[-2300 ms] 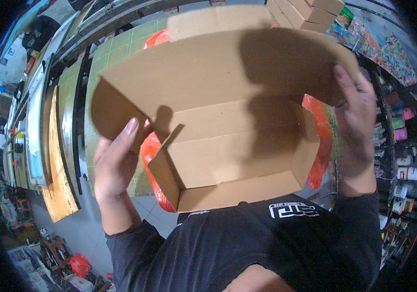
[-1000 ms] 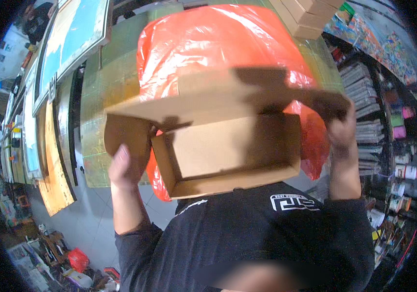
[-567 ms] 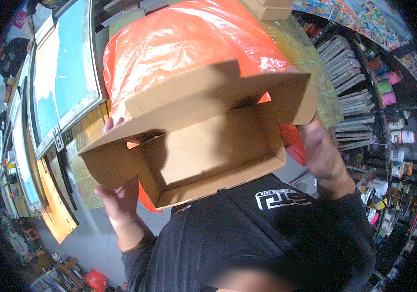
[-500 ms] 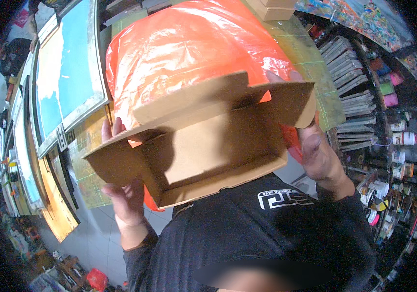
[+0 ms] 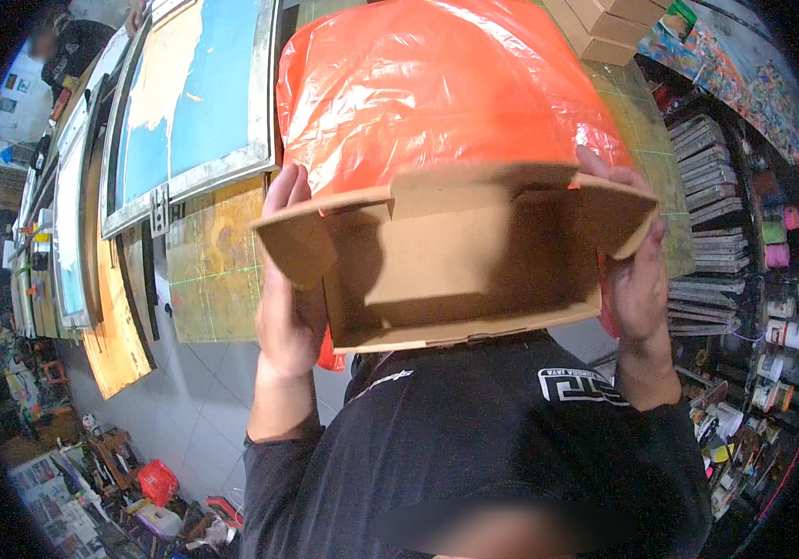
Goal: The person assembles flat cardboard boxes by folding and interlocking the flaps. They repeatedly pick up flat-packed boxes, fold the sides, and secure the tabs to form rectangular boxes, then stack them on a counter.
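Box lid (image 5: 483, 186) swung up, btwn L grip (image 5: 291, 307) & R grip (image 5: 640, 291) clamped on it.

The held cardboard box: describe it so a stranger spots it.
Find the big orange-red plastic at top centre. Just below it in the picture, the cardboard box sits between the left hand and right hand. Unlike the stacked boxes at upper right, it gapes open.
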Action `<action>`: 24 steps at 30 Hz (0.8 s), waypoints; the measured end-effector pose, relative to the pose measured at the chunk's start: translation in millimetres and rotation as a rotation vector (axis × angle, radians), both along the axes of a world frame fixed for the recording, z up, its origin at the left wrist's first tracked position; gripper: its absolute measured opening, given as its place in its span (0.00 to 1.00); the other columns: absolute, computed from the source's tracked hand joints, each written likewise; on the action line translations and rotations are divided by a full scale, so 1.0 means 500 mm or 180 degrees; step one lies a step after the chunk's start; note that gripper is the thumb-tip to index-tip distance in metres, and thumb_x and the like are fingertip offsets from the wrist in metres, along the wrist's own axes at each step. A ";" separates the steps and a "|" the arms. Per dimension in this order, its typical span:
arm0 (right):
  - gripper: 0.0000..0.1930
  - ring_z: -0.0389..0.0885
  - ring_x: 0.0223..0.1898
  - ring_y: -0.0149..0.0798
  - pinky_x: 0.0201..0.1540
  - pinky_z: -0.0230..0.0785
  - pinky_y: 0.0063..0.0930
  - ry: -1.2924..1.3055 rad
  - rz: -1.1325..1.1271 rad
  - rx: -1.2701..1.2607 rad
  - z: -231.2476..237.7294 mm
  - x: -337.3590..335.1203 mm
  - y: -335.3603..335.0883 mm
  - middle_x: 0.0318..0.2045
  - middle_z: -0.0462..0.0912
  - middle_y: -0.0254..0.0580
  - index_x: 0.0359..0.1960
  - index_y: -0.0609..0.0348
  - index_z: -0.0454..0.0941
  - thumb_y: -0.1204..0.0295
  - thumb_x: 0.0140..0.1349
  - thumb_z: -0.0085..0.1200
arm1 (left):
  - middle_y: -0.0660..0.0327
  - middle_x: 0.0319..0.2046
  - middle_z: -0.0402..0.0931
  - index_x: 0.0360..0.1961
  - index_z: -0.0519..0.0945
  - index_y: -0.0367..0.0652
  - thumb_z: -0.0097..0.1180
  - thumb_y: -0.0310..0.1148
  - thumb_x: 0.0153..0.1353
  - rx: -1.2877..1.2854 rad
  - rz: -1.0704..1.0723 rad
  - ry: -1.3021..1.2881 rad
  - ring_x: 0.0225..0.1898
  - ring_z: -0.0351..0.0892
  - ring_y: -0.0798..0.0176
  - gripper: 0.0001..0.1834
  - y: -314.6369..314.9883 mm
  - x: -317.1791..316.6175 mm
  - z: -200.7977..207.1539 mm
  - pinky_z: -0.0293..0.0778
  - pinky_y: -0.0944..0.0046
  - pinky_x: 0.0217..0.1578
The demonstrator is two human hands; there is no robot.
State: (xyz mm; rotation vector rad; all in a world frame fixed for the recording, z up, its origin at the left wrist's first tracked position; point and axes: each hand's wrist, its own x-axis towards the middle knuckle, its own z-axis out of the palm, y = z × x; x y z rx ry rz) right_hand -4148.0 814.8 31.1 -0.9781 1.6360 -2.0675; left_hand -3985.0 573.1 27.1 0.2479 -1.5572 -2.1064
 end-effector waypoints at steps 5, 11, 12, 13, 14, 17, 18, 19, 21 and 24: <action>0.32 0.64 0.63 0.53 0.63 0.57 0.44 0.0257 0.0394 0.0548 0.016 -0.022 0.047 0.62 0.61 0.65 0.56 0.57 0.64 0.42 0.65 0.39 | 0.48 0.69 0.50 0.67 0.56 0.33 0.31 0.53 0.66 -0.0318 0.0096 -0.0387 0.71 0.45 0.55 0.37 -0.009 0.037 0.007 0.42 0.55 0.68; 0.32 0.62 0.64 0.59 0.63 0.56 0.48 0.0400 -0.0031 0.0364 -0.039 0.012 0.066 0.63 0.60 0.66 0.56 0.50 0.68 0.43 0.57 0.54 | 0.41 0.68 0.48 0.49 0.71 0.38 0.34 0.62 0.58 -0.0301 0.0187 0.0104 0.69 0.48 0.45 0.36 0.007 0.049 -0.054 0.44 0.45 0.67; 0.32 0.62 0.64 0.60 0.63 0.56 0.49 0.0432 -0.0156 0.0597 -0.051 0.011 0.074 0.63 0.60 0.66 0.56 0.51 0.69 0.44 0.56 0.55 | 0.40 0.68 0.48 0.48 0.72 0.38 0.35 0.61 0.57 -0.0177 0.0142 0.0207 0.69 0.48 0.44 0.36 0.011 0.044 -0.061 0.45 0.44 0.66; 0.32 0.62 0.64 0.60 0.63 0.56 0.49 0.0593 -0.0017 0.0551 -0.048 -0.005 0.076 0.63 0.61 0.66 0.56 0.51 0.70 0.44 0.56 0.56 | 0.39 0.68 0.49 0.49 0.74 0.36 0.36 0.59 0.55 -0.0114 0.0260 0.0272 0.68 0.50 0.41 0.37 0.021 0.037 -0.067 0.46 0.42 0.66; 0.32 0.62 0.64 0.60 0.63 0.56 0.49 0.0754 0.0127 0.0486 -0.048 -0.023 0.078 0.63 0.61 0.66 0.56 0.51 0.70 0.44 0.56 0.56 | 0.39 0.67 0.50 0.50 0.73 0.36 0.36 0.59 0.55 -0.0219 0.0374 0.0318 0.68 0.50 0.41 0.38 0.025 0.020 -0.073 0.46 0.42 0.66; 0.32 0.62 0.65 0.51 0.67 0.49 0.44 0.0899 0.0033 0.0494 -0.074 -0.102 0.042 0.63 0.65 0.57 0.58 0.58 0.71 0.47 0.59 0.54 | 0.39 0.67 0.51 0.59 0.68 0.33 0.33 0.58 0.58 -0.0614 0.0579 0.0327 0.68 0.53 0.43 0.41 -0.009 -0.031 -0.068 0.46 0.45 0.67; 0.30 0.62 0.65 0.47 0.68 0.49 0.40 0.0819 0.0109 0.0438 -0.064 -0.127 0.019 0.63 0.65 0.54 0.58 0.60 0.71 0.50 0.62 0.52 | 0.41 0.65 0.55 0.62 0.64 0.32 0.31 0.58 0.60 -0.0329 0.0596 0.0264 0.67 0.55 0.48 0.41 -0.035 -0.053 -0.079 0.48 0.49 0.67; 0.28 0.62 0.65 0.46 0.68 0.49 0.38 0.0891 0.0202 0.0555 -0.056 -0.171 0.017 0.63 0.65 0.52 0.58 0.60 0.70 0.54 0.62 0.52 | 0.43 0.65 0.56 0.64 0.61 0.33 0.32 0.58 0.61 -0.0202 0.0403 0.0254 0.67 0.56 0.49 0.41 -0.048 -0.087 -0.071 0.49 0.50 0.67; 0.26 0.62 0.65 0.43 0.68 0.49 0.36 0.0961 0.0370 0.0596 -0.032 -0.209 0.015 0.64 0.66 0.49 0.59 0.60 0.68 0.61 0.62 0.54 | 0.46 0.64 0.57 0.65 0.57 0.34 0.34 0.56 0.62 -0.0323 0.0157 0.0221 0.66 0.57 0.51 0.40 -0.065 -0.123 -0.041 0.50 0.52 0.66; 0.29 0.63 0.65 0.41 0.68 0.50 0.35 0.1064 0.0453 0.0761 -0.016 -0.214 0.016 0.64 0.66 0.45 0.62 0.59 0.65 0.69 0.58 0.57 | 0.49 0.65 0.56 0.66 0.56 0.35 0.45 0.54 0.63 -0.1032 -0.0294 0.0133 0.66 0.56 0.54 0.40 -0.088 -0.129 -0.028 0.50 0.54 0.66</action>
